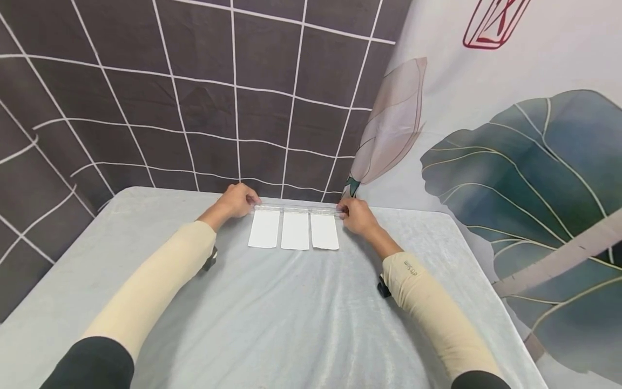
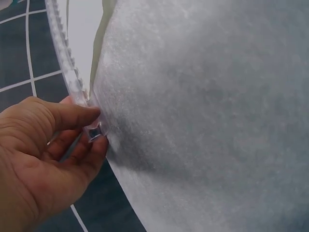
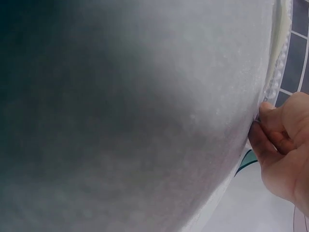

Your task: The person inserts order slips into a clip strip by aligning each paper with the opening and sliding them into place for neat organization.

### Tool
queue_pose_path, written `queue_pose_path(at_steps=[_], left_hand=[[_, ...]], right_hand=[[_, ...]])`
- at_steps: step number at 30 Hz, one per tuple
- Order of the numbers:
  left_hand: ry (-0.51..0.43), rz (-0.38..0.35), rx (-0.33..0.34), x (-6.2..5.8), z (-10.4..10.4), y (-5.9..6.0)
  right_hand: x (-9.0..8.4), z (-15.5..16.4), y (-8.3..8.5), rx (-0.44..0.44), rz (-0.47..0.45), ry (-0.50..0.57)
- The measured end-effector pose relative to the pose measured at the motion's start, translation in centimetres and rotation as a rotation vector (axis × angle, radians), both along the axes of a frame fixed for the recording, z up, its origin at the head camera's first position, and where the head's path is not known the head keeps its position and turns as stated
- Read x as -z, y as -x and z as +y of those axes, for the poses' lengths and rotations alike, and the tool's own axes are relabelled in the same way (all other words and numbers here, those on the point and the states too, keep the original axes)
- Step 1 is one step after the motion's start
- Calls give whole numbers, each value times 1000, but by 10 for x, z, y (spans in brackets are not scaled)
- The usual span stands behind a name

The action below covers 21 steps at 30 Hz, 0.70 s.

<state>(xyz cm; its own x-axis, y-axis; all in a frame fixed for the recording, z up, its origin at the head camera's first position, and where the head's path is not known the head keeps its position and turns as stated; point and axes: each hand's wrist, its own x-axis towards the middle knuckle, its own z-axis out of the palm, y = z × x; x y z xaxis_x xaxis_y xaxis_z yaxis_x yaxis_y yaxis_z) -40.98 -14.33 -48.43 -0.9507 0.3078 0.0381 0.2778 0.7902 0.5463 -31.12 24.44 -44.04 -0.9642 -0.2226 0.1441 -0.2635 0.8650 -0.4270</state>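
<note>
A long clear plastic strip with a row of small bumps along it lies near the table's far edge. At its left end my left hand pinches it between thumb and fingers; the left wrist view shows the strip's end in that grip. My right hand pinches the opposite end, partly hidden by the fingers in the right wrist view. Three white paper rectangles, a left one, a middle one and a right one, lie side by side, their top edges at the strip.
A pale grey cloth covers the table. Behind the far edge hangs a dark curtain with white grid lines. To the right is a white hanging printed with large leaves.
</note>
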Motion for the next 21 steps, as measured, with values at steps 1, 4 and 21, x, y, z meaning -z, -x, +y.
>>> queue_pose_path(at_steps=[1,4,21], left_hand=[[-1,-6,-6,0,0,-1],[-6,-3,-10,-4,-1,-5],[41,-52,-2,-11,-6,-12]], right_hand=[[0,0,0,-2,0,-4],[-2,-1,0,-10,1,-12],[-16,15,-1,-40,-115,-56]])
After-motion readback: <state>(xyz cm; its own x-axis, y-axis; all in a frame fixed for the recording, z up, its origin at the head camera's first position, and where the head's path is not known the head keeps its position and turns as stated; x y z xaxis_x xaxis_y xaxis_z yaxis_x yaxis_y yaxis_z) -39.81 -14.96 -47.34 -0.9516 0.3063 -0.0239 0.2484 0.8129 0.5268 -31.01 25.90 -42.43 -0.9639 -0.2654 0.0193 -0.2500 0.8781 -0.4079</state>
